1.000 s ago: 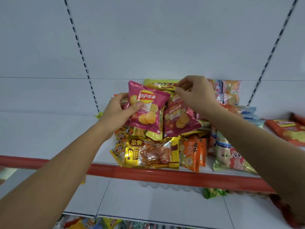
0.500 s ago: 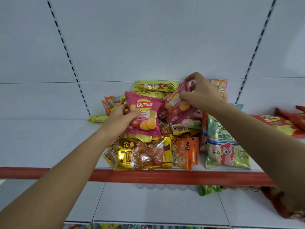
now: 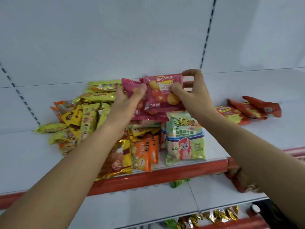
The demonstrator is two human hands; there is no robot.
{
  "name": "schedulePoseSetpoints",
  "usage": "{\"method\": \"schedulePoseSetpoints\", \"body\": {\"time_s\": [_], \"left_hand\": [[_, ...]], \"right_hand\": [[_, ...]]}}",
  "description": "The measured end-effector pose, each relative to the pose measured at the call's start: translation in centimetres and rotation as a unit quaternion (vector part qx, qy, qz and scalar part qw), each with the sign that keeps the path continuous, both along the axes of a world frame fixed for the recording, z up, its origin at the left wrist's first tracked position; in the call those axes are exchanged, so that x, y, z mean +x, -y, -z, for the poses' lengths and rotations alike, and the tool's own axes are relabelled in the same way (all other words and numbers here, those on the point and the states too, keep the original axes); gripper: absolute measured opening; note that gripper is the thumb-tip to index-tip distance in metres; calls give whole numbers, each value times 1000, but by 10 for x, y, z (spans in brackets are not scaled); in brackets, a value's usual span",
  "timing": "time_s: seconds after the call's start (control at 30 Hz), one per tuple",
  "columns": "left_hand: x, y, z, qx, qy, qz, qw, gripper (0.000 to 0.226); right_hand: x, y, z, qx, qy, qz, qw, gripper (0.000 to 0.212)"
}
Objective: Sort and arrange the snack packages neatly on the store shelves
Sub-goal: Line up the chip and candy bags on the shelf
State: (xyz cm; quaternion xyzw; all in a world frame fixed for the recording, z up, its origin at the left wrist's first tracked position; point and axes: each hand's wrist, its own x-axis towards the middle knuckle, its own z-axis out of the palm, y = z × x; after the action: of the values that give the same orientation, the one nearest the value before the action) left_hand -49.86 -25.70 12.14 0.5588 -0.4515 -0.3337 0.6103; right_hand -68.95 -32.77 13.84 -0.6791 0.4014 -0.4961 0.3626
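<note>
left hand (image 3: 127, 100): raised, one pink chip bag (image 3: 132, 90) pinched | right hand (image 3: 189, 95): raised, second pink chip bag (image 3: 162, 95) pinched at its corner | both bags: held above the snack pile (image 3: 142, 146) on the shelf (image 3: 24, 156)

two bare forearms, no sleeves in view, no watch or rings visible. left hand (image 3: 127, 100) and right hand (image 3: 192, 94) ungloved.

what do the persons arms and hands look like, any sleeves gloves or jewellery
Both forearms are bare as far as the frame shows, with no sleeve in view. The left hand and the right hand wear no gloves. No watch, bracelet or ring shows on either wrist or on the fingers.
</note>
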Motion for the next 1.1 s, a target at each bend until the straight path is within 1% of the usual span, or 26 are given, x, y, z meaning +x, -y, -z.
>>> {"method": "schedulePoseSetpoints", "body": {"time_s": [0.03, 0.13, 0.17, 0.23, 0.3, 0.33, 0.4, 0.43, 0.47, 0.5, 0.53, 0.57, 0.63, 0.67, 0.73, 0.83, 0.87, 0.9, 0.97, 1.1], "left_hand": [[-17, 8, -1, -10, 3, 6, 1000, 78], [-75, 37, -4, -36, 17, 10, 999, 65], [-96, 48, -5, -43, 18, 20, 999, 64], [-139, 72, -1, -48, 23, 42, 998, 70], [-185, 95, 8, -30, 40, 56, 997, 87], [-208, 102, 16, -12, 56, 62, 996, 93], [-254, 119, 39, 18, 100, 72, 992, 95], [-285, 130, 55, 36, 120, 74, 989, 93], [-296, 133, 69, 48, 127, 76, 988, 90], [-294, 133, 81, 52, 135, 75, 987, 88], [-293, 134, 92, 57, 167, 69, 982, 85], [-299, 137, 104, 68, 219, 60, 971, 82], [-314, 145, 124, 97, 326, 22, 940, 74], [-318, 145, 129, 110, 355, -1, 928, 71], [-323, 144, 134, 123, 383, -32, 915, 68], [-322, 147, 136, 142, 444, -46, 884, 68], [-322, 148, 136, 155, 460, -40, 873, 68], [-322, 149, 135, 167, 470, -31, 866, 68], [-321, 148, 133, 176, 484, -17, 857, 69], [-309, 144, 109, 149, 533, -21, 833, 74]], "right_hand": [[-16, 6, -1, 2, 10, 13, 1000, 43], [-71, 21, -4, 20, 26, 31, 999, 46], [-90, 28, -2, 21, 24, 38, 999, 48], [-132, 40, 5, 22, -1, 65, 998, 54], [-178, 56, 18, 38, -22, 90, 995, 58], [-200, 64, 27, 48, -36, 106, 993, 60], [-251, 84, 49, 63, -70, 135, 986, 59], [-282, 96, 63, 73, -87, 142, 983, 57], [-294, 100, 75, 74, -113, 142, 981, 56], [-295, 100, 85, 68, -145, 143, 977, 56], [-296, 100, 93, 59, -170, 147, 973, 57], [-303, 105, 102, 53, -191, 154, 968, 60], [-322, 119, 123, 58, -241, 172, 953, 67], [-328, 124, 132, 75, -265, 175, 945, 71], [-338, 129, 141, 97, -298, 181, 932, 75], [-345, 133, 143, 53, -356, 235, 903, 73], [-345, 133, 143, 41, -362, 251, 897, 72], [-344, 132, 142, 34, -352, 258, 899, 69], [-341, 129, 141, 8, -316, 257, 913, 61], [-328, 128, 123, -61, -291, 229, 927, 43]]}}
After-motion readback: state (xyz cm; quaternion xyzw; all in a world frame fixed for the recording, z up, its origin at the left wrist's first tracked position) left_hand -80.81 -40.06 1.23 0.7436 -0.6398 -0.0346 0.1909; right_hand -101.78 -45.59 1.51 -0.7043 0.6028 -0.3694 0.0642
